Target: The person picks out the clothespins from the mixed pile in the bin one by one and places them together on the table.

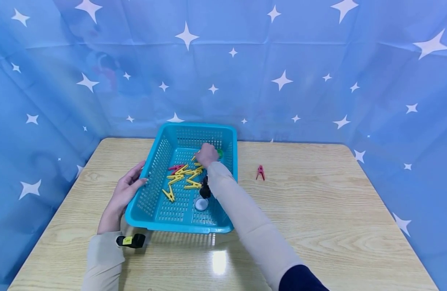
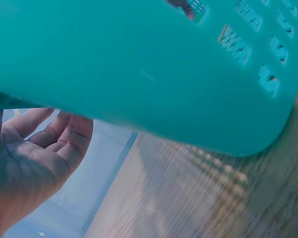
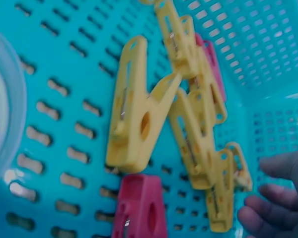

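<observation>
A blue plastic basket [image 1: 154, 224] holds several yellow clothespins [image 1: 195, 173] and a red one. My left hand [image 1: 126, 189] grips its left rim, thumb over the edge; in the left wrist view the fingers of the left hand [image 2: 44, 153] show beyond the rim. My right hand [image 1: 207, 154] reaches down inside the far part of the basket. In the right wrist view the thumb and fingers of the right hand [image 3: 278, 203] are apart, close to a yellow clothespin [image 3: 240, 168], with nothing visible between them.
A red clothespin [image 1: 260, 172] lies on the wooden table [image 1: 318, 202] right of the basket. Inside the basket are a round white-topped container [image 1: 201, 203] near the front and a green round thing [image 1: 220, 153] beside my right hand. A blue star-patterned curtain [image 1: 223, 81] stands behind the table.
</observation>
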{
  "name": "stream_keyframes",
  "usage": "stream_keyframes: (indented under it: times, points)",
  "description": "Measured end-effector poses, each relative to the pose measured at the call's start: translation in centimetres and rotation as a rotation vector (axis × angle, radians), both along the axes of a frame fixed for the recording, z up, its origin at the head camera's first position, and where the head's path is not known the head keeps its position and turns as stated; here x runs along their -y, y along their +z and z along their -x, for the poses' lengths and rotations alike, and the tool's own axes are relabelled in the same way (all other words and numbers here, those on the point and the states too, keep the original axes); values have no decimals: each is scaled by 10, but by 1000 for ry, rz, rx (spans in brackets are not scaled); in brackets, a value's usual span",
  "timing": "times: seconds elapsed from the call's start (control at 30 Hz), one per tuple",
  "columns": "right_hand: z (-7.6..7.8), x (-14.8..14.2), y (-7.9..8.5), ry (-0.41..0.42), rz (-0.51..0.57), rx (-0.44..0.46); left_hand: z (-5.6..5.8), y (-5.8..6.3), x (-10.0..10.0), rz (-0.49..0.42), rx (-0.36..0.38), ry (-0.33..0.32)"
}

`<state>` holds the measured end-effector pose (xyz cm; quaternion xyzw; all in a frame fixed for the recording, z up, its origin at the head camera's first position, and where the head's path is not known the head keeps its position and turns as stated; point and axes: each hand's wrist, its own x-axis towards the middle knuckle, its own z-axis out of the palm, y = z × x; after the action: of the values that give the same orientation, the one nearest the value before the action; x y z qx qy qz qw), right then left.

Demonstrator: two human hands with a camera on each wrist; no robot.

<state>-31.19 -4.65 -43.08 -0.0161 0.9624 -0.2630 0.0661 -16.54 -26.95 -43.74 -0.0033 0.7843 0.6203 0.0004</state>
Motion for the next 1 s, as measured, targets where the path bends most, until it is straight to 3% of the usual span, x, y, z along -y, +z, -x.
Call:
stream_keyframes:
  times: [0.27,0.73,1.0]
  points:
    - [2,4,-11,-72,-67,-12,-1,0,1,3,13,2]
    - [12,15,-25,-59,-122,34,1,0,1,-16,18,-1]
    - [11,17,-23,-50,-108,30,1,0,2,-25,17,-6]
